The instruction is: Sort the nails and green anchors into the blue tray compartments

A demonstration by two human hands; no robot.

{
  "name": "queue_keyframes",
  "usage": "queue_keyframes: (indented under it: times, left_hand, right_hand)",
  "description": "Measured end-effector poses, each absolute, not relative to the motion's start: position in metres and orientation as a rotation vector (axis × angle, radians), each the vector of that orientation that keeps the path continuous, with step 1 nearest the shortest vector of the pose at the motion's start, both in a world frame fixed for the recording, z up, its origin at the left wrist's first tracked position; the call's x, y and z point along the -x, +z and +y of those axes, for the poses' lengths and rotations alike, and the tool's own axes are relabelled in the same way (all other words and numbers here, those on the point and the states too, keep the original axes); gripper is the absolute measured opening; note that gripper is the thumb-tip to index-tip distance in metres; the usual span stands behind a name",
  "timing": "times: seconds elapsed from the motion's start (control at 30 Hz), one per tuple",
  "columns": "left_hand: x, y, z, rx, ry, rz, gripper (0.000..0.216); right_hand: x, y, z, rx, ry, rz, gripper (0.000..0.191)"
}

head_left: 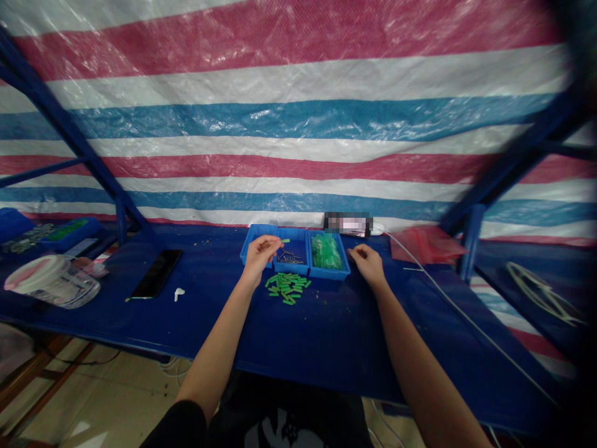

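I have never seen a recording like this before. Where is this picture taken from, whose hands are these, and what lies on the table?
A camera worn on a person's head took this picture, so you see their own two bare hands from above. The left hand is over a blue divided plastic tray, its fingers beside a small green piece; I cannot tell if they hold it. The right hand is empty, beside the tray. Loose green pieces lie on the blue table.

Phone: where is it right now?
In the head view, the phone lies on the blue bench, right of the clear jar and left of the green pieces.
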State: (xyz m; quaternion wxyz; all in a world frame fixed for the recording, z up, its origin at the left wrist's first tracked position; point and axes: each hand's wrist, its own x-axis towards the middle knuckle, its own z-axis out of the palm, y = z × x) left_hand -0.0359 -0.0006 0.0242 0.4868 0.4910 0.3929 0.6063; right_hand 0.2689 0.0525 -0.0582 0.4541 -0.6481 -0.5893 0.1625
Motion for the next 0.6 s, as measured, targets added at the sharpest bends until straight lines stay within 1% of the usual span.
queue_keyframes:
  times: [0.2, 0.33, 0.47, 0.6]
  left_hand:
    - [0.054, 0.015, 0.012, -1.051, 1.616, 1.184, 0.030]
    - [0.059, 0.009, 0.016, -1.055, 1.679, 1.250, 0.032]
    - [0.051, 0.008, 0.016, -1.241, 1.626, 1.222, 0.027]
    - [0.043, 0.017, 0.004, -1.656, 1.428, 1.238, 0.021]
  right_hand:
    - [-0.268, -0.056, 0.052, 1.589, 0.391, -1.461, 0.030]
    - [-0.268, -0.058, 0.052, 1.581, 0.392, -1.465, 0.030]
    - [-0.269, -0.059, 0.053, 1.590, 0.392, -1.466, 0.029]
    - [-0.270, -0.059, 0.053, 1.584, 0.386, -1.465, 0.028]
